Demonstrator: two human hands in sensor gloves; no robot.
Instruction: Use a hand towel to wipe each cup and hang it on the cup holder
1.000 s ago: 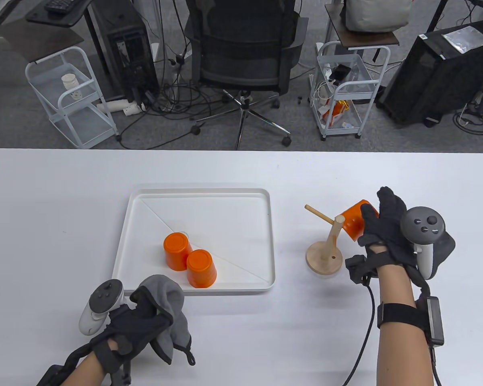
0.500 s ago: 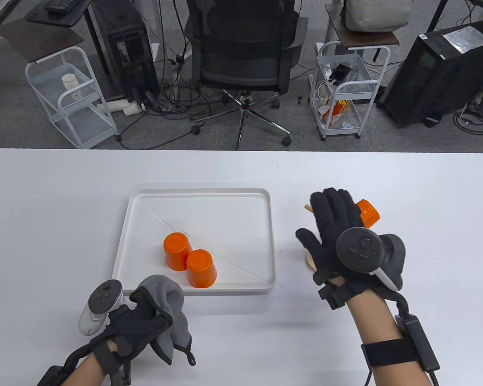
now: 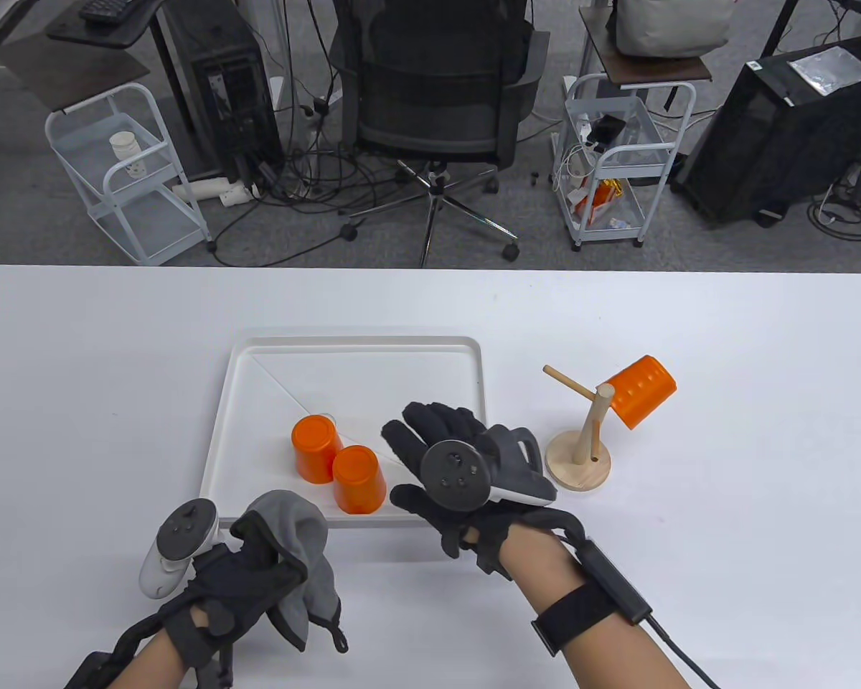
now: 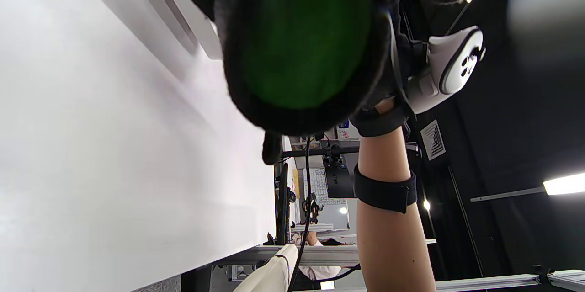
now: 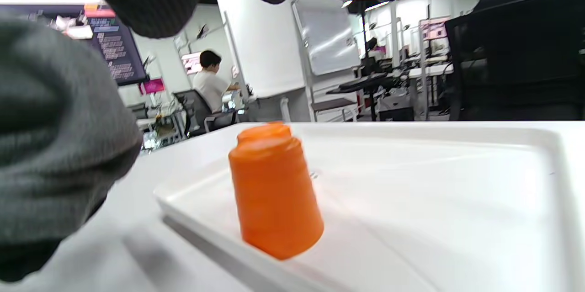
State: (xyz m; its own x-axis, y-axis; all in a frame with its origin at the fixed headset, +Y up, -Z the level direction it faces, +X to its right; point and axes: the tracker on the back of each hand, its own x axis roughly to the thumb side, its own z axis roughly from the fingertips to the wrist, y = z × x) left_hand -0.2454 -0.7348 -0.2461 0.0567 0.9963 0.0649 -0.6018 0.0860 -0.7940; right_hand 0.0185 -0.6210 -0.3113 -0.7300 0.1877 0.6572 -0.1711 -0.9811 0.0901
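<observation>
Two orange cups [image 3: 316, 448] [image 3: 359, 479] stand upside down, touching, in the white tray [image 3: 359, 344]. A third orange cup [image 3: 642, 391] hangs tilted on the right peg of the wooden cup holder [image 3: 581, 448]; the holder's left peg is bare. My right hand [image 3: 412, 459] hovers over the tray's right front part, fingers spread and holding nothing, just right of the nearer cup [image 5: 274, 196]. My left hand [image 3: 251, 567] stays at the table's front left and grips the grey hand towel [image 3: 301, 545], which droops over its fingers.
The white table [image 3: 115, 359] ends at a far edge with an office chair [image 3: 438, 93], carts and computer towers on the floor beyond. The cup holder stands just right of the tray. A person sits at a desk far off in the right wrist view.
My right hand has let go of the cup now hanging on the holder and swept left to the tray's right front part. The left hand and towel stayed still.
</observation>
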